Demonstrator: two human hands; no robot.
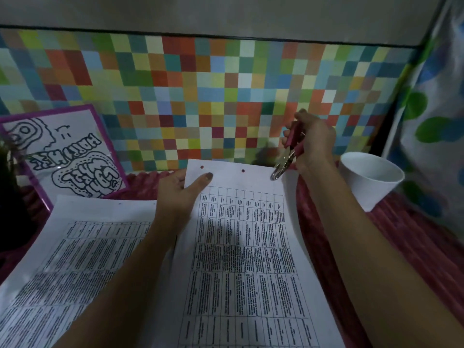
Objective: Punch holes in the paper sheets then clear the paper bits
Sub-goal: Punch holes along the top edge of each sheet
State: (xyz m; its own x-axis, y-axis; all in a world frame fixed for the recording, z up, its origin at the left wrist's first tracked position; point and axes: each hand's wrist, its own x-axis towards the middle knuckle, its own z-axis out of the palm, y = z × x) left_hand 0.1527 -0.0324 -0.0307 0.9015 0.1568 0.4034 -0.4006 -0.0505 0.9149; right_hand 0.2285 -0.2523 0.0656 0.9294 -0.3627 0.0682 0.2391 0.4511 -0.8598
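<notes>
My left hand pinches the top left corner of a printed sheet, thumb on its face and fingers underneath. My right hand is wrapped around the pink handles of a small metal punch. The punch's nose sits over the sheet's top right corner, the corner nearest the cup.

The sheet is just left of the white cup, its top edge raised off the red cloth. It is white and covered by a table of small black text. Two round holes sit along its top margin, both on the side away from the cup. More printed sheets lie further left of the cup, beyond my left arm.

I judge the paper to be light, thin and floppy. It would sag or slide if held only at one far corner, and it could tear if tugged while the punch bites. The best hold is on the top margin near the punch, keeping that edge flat and taut. The punch looks rigid and likely needs a firm squeeze. I cannot tell whether it is fully pressed.
</notes>
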